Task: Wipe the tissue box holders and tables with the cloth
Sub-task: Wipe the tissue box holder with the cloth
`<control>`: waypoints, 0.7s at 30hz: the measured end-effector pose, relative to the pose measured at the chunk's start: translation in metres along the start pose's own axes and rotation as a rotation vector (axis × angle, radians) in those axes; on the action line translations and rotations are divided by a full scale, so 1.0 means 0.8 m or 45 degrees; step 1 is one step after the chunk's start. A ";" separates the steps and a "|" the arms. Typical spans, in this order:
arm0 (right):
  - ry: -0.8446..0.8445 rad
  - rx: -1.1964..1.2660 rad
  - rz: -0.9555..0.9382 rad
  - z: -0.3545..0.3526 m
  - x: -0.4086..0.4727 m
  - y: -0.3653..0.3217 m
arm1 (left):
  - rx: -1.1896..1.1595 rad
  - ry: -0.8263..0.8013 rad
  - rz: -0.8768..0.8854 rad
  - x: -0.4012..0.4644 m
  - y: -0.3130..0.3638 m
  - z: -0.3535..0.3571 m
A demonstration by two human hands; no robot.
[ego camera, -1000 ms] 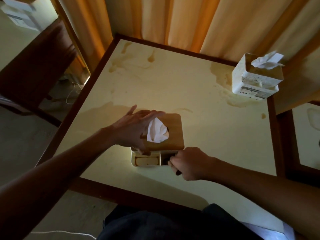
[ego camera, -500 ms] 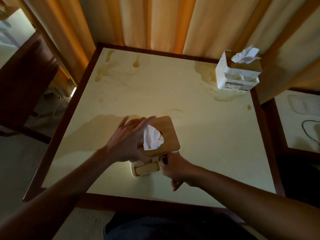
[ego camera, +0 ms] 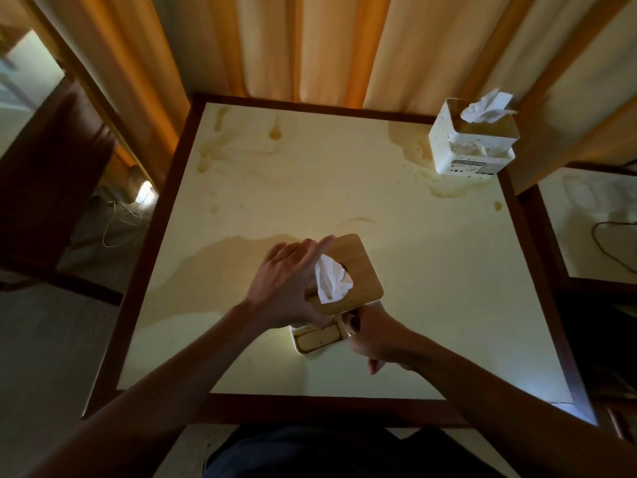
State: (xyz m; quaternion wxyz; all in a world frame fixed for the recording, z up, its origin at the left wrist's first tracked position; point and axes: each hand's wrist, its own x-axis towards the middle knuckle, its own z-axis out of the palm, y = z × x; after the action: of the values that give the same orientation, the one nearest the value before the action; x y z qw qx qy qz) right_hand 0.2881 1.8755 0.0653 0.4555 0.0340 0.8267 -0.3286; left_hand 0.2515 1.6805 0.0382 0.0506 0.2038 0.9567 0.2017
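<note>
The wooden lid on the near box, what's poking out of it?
A white tissue sticks up through the hole in the wooden lid. The left hand covers the lid's left side; the box's inside is hidden.

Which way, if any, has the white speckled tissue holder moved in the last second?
No. The white speckled tissue holder still sits at the table's far right corner, on the same brown stain; only the camera shifted.

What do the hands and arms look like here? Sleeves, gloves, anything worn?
Two bare forearms run in from the bottom corners; no sleeves, gloves, watch or rings show. The left hand and right hand are bare too. Dim light; fine marks cannot be told. Dark clothing shows at the bottom edge.
</note>
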 end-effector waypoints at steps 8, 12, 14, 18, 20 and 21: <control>0.306 0.578 -0.045 -0.004 -0.044 0.006 | -0.007 -0.060 -0.003 0.001 -0.005 0.003; 0.751 1.210 -0.023 0.040 -0.065 0.006 | 0.004 0.006 -0.261 -0.014 0.022 0.009; 0.845 1.514 -0.016 0.061 -0.072 -0.007 | -0.122 0.025 -0.411 -0.029 0.039 0.006; 0.836 1.778 -0.084 0.088 -0.076 -0.035 | -0.380 -0.072 -0.414 -0.062 0.056 -0.014; 0.782 1.706 -0.050 0.091 -0.077 -0.039 | -0.319 -0.208 -0.357 -0.075 0.055 -0.037; 0.762 1.662 0.001 0.089 -0.077 -0.038 | -0.265 -0.277 -0.325 -0.078 0.052 -0.050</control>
State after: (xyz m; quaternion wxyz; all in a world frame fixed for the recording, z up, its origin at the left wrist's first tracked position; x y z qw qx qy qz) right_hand 0.3648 1.8257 0.1025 0.0963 0.3885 0.5508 -0.7325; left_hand 0.3165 1.6750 0.0924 0.1997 0.0949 0.9377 0.2681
